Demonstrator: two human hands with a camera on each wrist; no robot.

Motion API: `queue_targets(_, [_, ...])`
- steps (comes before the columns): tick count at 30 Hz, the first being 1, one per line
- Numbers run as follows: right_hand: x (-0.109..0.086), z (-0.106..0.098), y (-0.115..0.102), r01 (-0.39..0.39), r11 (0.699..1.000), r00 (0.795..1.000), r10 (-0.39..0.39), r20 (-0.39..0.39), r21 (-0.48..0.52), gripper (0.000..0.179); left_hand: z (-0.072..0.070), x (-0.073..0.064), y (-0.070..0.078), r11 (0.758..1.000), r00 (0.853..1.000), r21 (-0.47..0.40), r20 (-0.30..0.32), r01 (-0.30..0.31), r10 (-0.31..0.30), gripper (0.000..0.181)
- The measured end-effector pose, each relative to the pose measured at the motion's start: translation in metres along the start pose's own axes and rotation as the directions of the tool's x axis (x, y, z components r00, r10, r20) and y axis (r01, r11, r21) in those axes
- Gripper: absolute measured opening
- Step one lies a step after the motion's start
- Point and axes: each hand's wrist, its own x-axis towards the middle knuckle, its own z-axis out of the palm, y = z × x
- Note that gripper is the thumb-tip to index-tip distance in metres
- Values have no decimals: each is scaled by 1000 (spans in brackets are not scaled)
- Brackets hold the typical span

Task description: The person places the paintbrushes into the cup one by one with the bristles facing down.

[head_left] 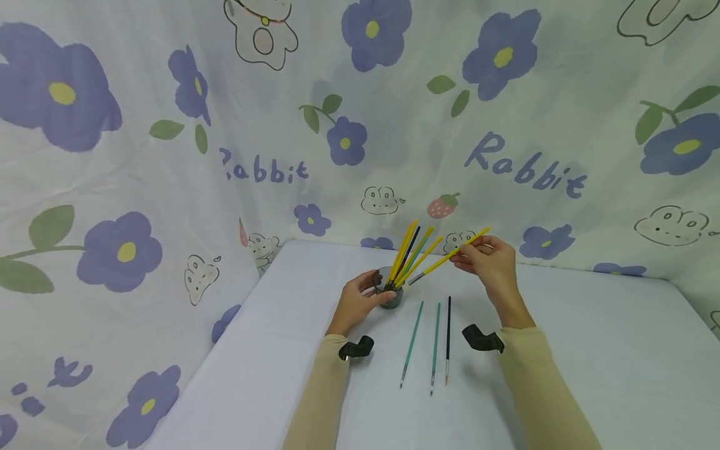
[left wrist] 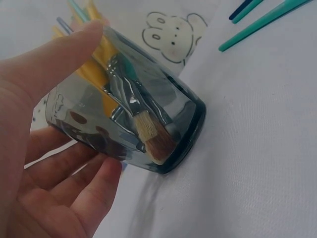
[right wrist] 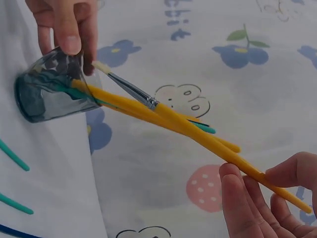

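A tinted glass cup stands on the white table, with several yellow, teal and dark paintbrushes in it, bristles down. My left hand grips the cup near its rim, thumb on the near side and fingers behind. My right hand pinches a yellow paintbrush toward its handle end. That brush slants down to the left, its pale bristles outside the cup, close to the rim in the right wrist view. In front of the cup lie two teal paintbrushes and a dark blue paintbrush.
The white table ends at the back against a hanging cloth printed with flowers and rabbits. The same kind of cloth hangs along the left side. Black wrist mounts sit on both sleeves.
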Motion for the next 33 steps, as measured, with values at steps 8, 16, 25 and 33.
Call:
queue_targets(8, [2, 12, -6, 30, 999, 999, -31, 35, 32, 30, 0, -1, 2, 1000, 1000, 12, -1, -3, 3, 79])
queue_targets(16, [6, 28, -6, 66, 996, 995, -70, 70, 65, 26, 0, 0, 1, 1000, 1000, 18, 6, 6, -6, 81])
queue_targets(25, [3, 46, -7, 81, 997, 994, -81, 75, 6, 24, -1, 2, 0, 1000, 1000, 5, 6, 5, -5, 78])
queue_targets(33, [0, 55, -2, 92, 995, 993, -90, 76, -29, 22, 0, 1, 1, 1000, 1000, 18, 0, 8, -8, 79])
